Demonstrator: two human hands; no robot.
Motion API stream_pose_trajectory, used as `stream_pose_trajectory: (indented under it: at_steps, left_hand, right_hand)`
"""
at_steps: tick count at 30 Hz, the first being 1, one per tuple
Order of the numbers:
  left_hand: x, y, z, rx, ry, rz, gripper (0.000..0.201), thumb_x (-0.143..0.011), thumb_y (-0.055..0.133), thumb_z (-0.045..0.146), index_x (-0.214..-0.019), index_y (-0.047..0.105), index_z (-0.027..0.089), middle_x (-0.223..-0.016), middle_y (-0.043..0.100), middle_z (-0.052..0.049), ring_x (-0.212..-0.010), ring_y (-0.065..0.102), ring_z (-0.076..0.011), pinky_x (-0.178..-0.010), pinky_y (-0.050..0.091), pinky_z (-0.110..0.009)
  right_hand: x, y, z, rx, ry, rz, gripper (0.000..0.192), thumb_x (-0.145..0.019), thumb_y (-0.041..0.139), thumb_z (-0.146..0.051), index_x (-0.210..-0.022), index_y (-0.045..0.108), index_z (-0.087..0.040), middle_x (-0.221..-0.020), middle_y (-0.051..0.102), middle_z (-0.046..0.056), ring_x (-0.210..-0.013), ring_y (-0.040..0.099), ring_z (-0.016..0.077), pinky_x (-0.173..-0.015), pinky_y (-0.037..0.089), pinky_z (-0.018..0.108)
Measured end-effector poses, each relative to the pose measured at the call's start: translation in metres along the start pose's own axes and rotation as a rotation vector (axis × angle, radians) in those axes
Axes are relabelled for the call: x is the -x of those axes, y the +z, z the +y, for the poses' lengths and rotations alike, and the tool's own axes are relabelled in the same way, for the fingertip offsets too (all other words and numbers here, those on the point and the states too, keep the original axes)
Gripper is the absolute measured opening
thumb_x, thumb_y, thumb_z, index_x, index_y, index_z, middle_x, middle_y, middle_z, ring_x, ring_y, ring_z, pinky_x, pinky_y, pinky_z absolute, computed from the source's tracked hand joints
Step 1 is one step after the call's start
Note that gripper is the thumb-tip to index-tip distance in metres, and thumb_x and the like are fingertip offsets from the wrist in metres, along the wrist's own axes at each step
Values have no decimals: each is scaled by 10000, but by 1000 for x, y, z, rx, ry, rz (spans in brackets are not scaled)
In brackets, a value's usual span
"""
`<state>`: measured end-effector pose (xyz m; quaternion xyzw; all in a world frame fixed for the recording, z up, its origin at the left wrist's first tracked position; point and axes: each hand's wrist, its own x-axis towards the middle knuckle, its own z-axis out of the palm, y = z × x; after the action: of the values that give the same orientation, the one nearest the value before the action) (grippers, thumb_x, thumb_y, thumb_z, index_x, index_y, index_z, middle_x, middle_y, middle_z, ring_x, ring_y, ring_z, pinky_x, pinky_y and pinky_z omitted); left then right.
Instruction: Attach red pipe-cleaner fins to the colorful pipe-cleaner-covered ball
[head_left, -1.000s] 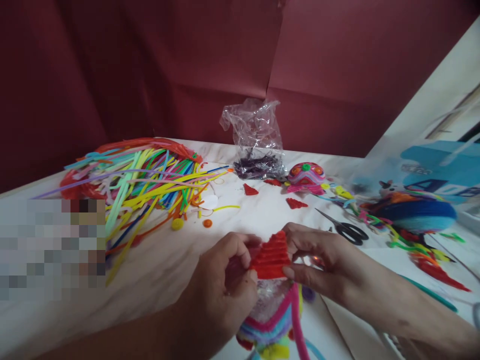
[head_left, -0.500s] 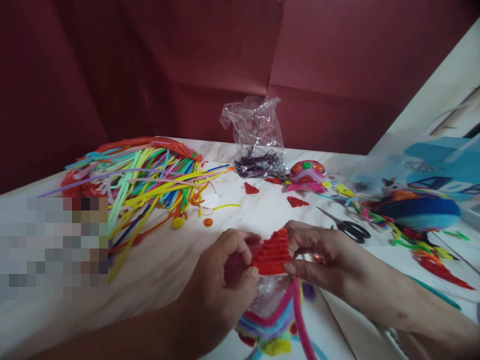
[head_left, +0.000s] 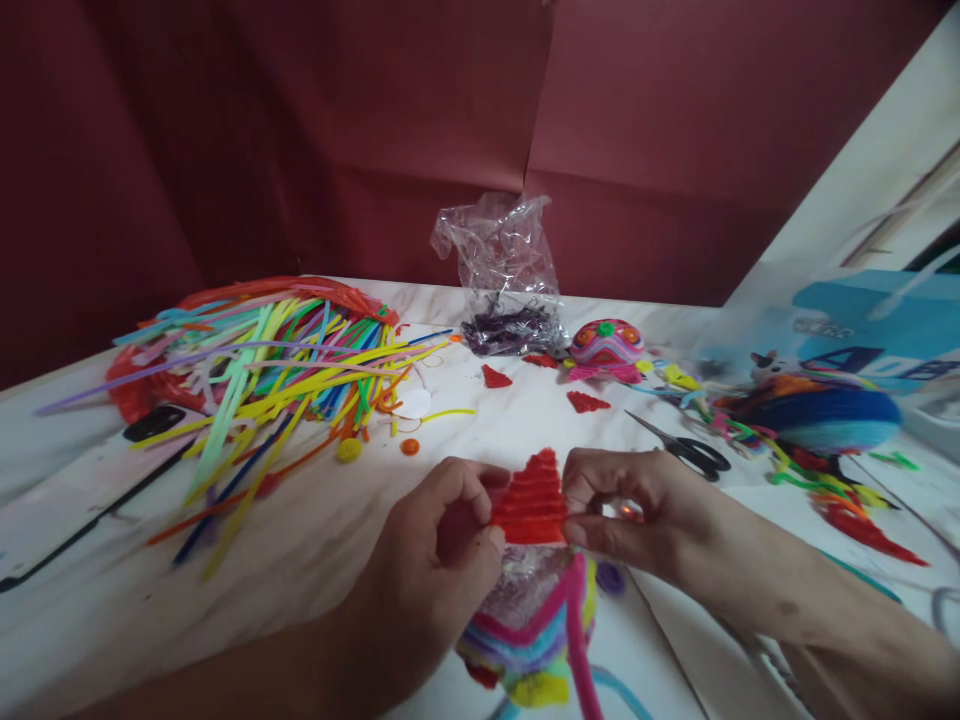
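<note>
Between my two hands is a red fuzzy triangle (head_left: pixel 531 503) made of rows of pipe cleaner, point upward. My left hand (head_left: pixel 439 560) pinches its lower left corner between thumb and fingers. On the other side my right hand (head_left: pixel 637 510) pinches its lower right edge. Just below the triangle sits a rounded craft piece (head_left: pixel 525 610) with a clear plastic top and pink, blue, purple and yellow pipe-cleaner bands; my left hand partly hides it. A loose pink pipe cleaner (head_left: pixel 579 640) hangs down across its right side.
Left lies a heap of coloured pipe cleaners (head_left: pixel 277 370) beside a phone (head_left: pixel 97 480). A clear bag (head_left: pixel 510 280), a finished-looking pink craft head (head_left: pixel 606 350), red triangles (head_left: pixel 587 402) and black-handled scissors (head_left: pixel 690 453) stand or lie beyond my hands. A blue craft shell (head_left: pixel 832 415) is at right.
The red triangle has turned slightly and now faces me more squarely, its tip more upright. Both hands keep their pinch on it. The whole view has shifted a little.
</note>
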<state>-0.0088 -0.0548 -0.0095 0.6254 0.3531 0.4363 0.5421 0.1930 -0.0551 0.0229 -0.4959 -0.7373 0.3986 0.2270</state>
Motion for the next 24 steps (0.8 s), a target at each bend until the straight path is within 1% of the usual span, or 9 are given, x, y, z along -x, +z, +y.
stream_pose_trajectory:
  at_steps: [3,6,9,11,13,16,18,24]
  left_hand:
    - [-2,-1,2,48,-36,-26,133,-745,495,114,-678,413,196,-1018,586,-35,-875,576,-160,-751,437,-267]
    - [-4,-1,4,42,-46,-34,118,-744,507,134,-681,425,191,-996,589,-39,-845,570,-166,-717,432,-271]
    - [-6,-1,6,47,-45,-40,117,-761,503,150,-682,429,195,-856,582,-5,-745,540,-140,-655,418,-251]
    - [-6,0,6,72,-40,-38,132,-775,496,141,-680,424,197,-764,545,18,-703,518,-126,-634,409,-236]
    - [-7,-1,4,83,-28,-27,141,-783,493,137,-678,420,196,-719,506,31,-664,494,-113,-603,396,-223]
    - [-6,-1,0,80,-28,-35,138,-785,494,152,-683,414,198,-724,504,31,-628,467,-103,-561,372,-213]
    - [-5,0,-1,74,-28,-49,138,-784,495,159,-683,411,199,-727,501,31,-637,470,-105,-567,373,-212]
    - [-4,3,-1,78,-31,-35,146,-784,493,149,-682,402,200,-742,513,31,-661,480,-105,-583,385,-205]
  right_hand:
    - [0,0,0,-11,-2,-14,135,-829,549,-296,-761,554,-179,-742,569,5,-648,457,132,-571,371,236]
    - [1,0,0,-12,14,-10,110,-823,558,-277,-760,562,-186,-718,561,-15,-630,458,116,-554,362,215]
    - [2,1,-2,-13,20,-1,101,-816,561,-274,-762,568,-189,-717,568,-19,-625,473,114,-549,370,211]
    - [2,2,-3,-13,23,10,92,-806,559,-261,-751,567,-187,-708,571,-17,-618,478,116,-546,373,214]
    - [2,3,-4,-16,27,32,91,-794,553,-252,-732,554,-185,-695,567,-14,-616,479,120,-543,369,218]
    - [2,3,-4,2,21,89,126,-792,546,-272,-700,528,-187,-650,545,-18,-592,473,119,-520,353,219]
    - [2,4,-5,33,27,114,141,-799,536,-294,-702,531,-192,-644,545,-20,-586,472,120,-515,351,221]
    - [3,5,-7,70,53,118,144,-782,519,-316,-697,537,-201,-650,558,-22,-586,462,123,-518,351,227]
